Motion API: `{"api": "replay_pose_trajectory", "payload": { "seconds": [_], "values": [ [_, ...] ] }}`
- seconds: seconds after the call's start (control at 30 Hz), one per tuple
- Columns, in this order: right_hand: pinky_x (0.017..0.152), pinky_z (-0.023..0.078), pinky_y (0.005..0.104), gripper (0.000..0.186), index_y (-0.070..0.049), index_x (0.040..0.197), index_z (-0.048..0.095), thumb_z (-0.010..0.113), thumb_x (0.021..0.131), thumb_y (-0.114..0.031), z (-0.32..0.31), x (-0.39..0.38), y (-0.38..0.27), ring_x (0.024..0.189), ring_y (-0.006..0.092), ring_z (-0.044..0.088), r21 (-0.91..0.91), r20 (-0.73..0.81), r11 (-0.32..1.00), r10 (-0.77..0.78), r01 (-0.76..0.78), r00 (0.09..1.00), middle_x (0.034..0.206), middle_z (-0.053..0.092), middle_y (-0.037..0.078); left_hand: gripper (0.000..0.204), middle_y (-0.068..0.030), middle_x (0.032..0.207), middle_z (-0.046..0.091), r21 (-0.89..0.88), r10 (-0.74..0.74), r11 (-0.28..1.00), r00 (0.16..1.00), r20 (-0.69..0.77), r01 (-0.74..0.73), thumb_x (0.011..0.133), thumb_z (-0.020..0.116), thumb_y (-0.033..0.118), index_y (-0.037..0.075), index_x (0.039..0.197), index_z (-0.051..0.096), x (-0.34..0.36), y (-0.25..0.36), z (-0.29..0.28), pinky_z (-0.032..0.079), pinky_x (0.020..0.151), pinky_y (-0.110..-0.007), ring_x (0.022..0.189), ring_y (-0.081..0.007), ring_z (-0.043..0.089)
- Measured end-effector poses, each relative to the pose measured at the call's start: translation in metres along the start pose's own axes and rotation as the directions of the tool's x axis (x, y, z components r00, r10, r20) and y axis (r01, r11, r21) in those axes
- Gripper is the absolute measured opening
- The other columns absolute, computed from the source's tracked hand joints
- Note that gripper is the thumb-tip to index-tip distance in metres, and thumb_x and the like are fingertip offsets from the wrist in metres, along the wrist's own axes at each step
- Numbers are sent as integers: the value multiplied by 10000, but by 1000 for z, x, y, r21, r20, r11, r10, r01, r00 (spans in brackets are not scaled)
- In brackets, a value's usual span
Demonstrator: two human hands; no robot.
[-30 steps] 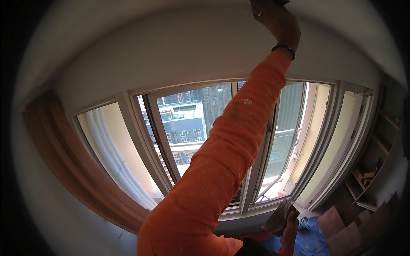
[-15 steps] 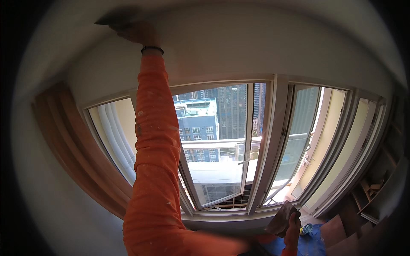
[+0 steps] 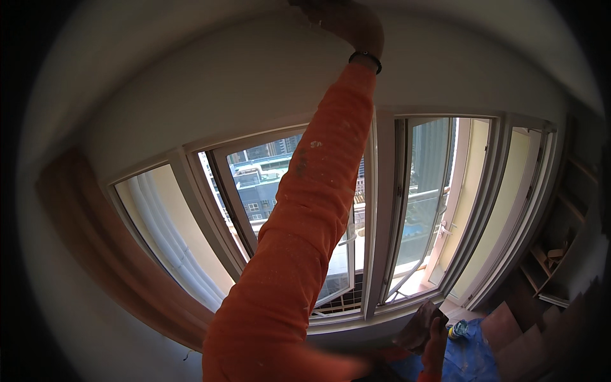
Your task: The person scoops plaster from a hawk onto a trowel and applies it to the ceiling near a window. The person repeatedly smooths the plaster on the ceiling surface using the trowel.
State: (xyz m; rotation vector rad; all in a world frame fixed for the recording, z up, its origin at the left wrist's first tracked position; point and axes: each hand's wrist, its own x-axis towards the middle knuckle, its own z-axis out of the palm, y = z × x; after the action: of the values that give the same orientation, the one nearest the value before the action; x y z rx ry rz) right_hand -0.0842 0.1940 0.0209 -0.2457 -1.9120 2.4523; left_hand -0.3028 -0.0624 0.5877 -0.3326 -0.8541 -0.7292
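My left arm, in an orange sleeve flecked with pale spots, reaches up across the view. At the top edge my left hand (image 3: 344, 24) is closed near where the wall meets the ceiling (image 3: 159, 44). It grips a putty knife whose dark wide blade showed half a second ago; now the picture's edge cuts most of it off. Low on the right, my right hand (image 3: 435, 339) clasps a flat, dark, roughly rectangular plate (image 3: 417, 328), held tilted. The thumb lies at the plate's right edge, and the other fingers are mostly hidden.
White-framed windows (image 3: 372, 254) stand ahead, some sashes swung outward, with buildings beyond. A brown curtain (image 3: 114, 242) hangs at left. Blue sheeting (image 3: 468, 356) covers floor at lower right, with a can (image 3: 457, 329) and brownish boards (image 3: 503, 325) by it. Shelving (image 3: 560, 235) stands far right.
My left hand has swept to the right along the top of the wall, and its blade has mostly left the picture. My right hand keeps its hold on the plate. The view has shifted slightly.
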Motion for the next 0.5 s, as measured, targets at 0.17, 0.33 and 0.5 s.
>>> {"api": "replay_pose_trajectory", "payload": {
  "seconds": [0.17, 0.33, 0.5],
  "values": [
    [1030, 465, 364, 622, 24, 1433, 485, 589, 1042, -447, 1, 17, 11, 1196, 232, 582, 38, 40, 998, 42, -43, 998, 1346, 585, 122, 679, -160, 1632, 335, -362, -355, 745, 792, 496, 560, 1054, 521, 125, 5, 1619, 163, -48, 65, -27, 223, 1226, -498, 1447, -377, 369],
    [1050, 501, 435, 573, -37, 1442, 484, 571, 1044, -440, 21, 42, 20, 1222, 272, 601, 520, 313, 832, 27, -194, 949, 1359, 592, 116, 353, -155, 901, 638, -221, -443, 683, 635, 633, 697, 1080, 515, 267, -66, 1191, 558, -166, 78, -155, 449, 737, -383, 842, -173, 555],
    [1011, 503, 376, 554, -5, 1468, 470, 534, 1073, -388, 81, 46, 12, 1205, 212, 589, 466, 578, 686, 242, -559, 780, 1372, 595, 146, 427, -172, 1285, 651, 219, -398, 803, 225, 889, 554, 1023, 570, 77, 88, 1449, 537, -215, 137, -388, 516, 948, -387, 1144, -310, 658]
  ]
}}
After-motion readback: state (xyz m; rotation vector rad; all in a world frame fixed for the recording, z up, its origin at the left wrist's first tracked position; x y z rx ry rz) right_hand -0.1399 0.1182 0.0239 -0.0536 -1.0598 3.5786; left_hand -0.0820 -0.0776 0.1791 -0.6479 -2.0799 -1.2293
